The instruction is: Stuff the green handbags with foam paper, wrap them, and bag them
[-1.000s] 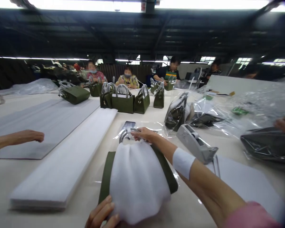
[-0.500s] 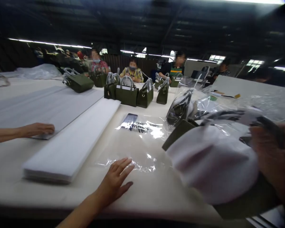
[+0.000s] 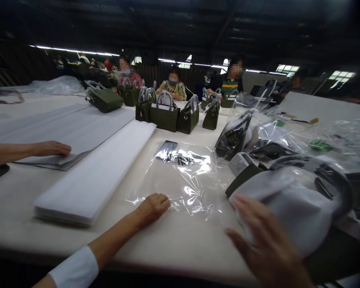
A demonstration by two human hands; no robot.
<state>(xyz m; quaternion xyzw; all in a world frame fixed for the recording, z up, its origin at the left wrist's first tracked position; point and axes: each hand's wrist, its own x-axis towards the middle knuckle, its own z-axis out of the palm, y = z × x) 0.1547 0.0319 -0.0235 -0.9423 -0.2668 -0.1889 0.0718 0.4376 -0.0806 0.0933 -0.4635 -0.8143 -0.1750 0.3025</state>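
My left hand (image 3: 153,209) is closed at the near edge of a clear plastic bag (image 3: 156,182), which lies flat on the table with dark print and glare on it. Creases run across the plastic. My right hand (image 3: 264,240), a little blurred, is open with thumb and fingers apart. It is in front of a dark green handbag (image 3: 333,256) that has a soft white sheet (image 3: 300,210) over it and wrapped grey handles (image 3: 333,174). I cannot tell whether those fingers touch the sheet.
A stack of white foam sheets (image 3: 105,172) lies left of the plastic. Beyond it, another person's hand (image 3: 52,149) rests on thin grey-white sheets (image 3: 87,132). Several green handbags (image 3: 165,117) stand further back. Clear wrapping (image 3: 342,132) is heaped at right. People sit across the table.
My right hand has left the wrapped handles and moved left, opening. The handbag now rests at right. My left hand has closed at the plastic's edge. The co-worker's hand lifts a sheet corner slightly.
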